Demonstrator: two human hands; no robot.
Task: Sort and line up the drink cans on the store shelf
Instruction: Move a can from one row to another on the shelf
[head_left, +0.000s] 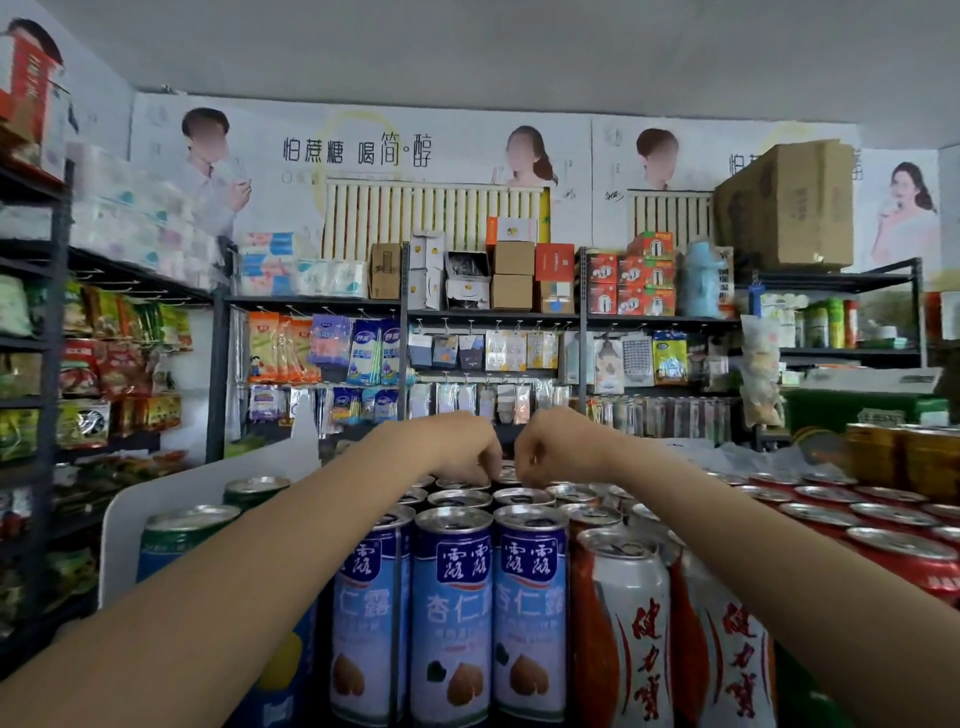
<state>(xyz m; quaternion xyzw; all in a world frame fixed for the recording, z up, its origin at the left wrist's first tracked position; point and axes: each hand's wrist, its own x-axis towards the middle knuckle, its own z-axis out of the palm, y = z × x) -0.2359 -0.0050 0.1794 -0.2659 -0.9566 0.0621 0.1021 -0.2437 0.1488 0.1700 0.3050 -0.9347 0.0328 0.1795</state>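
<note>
Both arms reach over the front rows to the back of the block of blue cans. The left hand and the right hand are almost touching, fingers curled downward onto can tops at the rear – whether they really pinch a can I cannot tell. The cans stand upright, long axis vertical, lids up, directly under the fingertips; both hands equally near – so the next move looks to me like a lift or a nudge.
</note>
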